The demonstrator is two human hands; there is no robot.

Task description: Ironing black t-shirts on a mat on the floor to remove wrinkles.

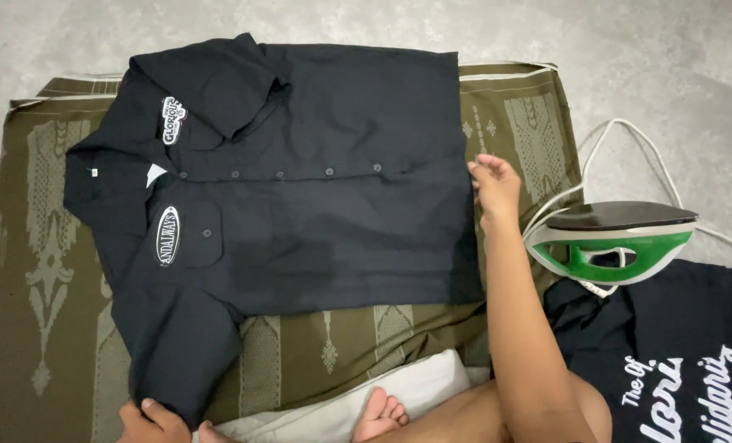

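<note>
A black short-sleeved button shirt (pixel 316 197) lies flat, front up, with its collar to the left, on an olive patterned cloth (pixel 46 246). Two oval white patches sit on its chest. My right hand (pixel 494 185) rests at the shirt's bottom hem on the right, fingers pinching or touching the fabric edge. My left hand (pixel 151 420) is at the lower left, gripping the end of the near sleeve.
A green and white electric iron (pixel 616 239) stands to the right of my forearm, its white cord (pixel 628 131) looping behind. A black printed T-shirt (pixel 677 361) lies at the lower right. My bare foot (pixel 378 414) and a white cloth (pixel 399 394) are at the bottom. Grey floor surrounds.
</note>
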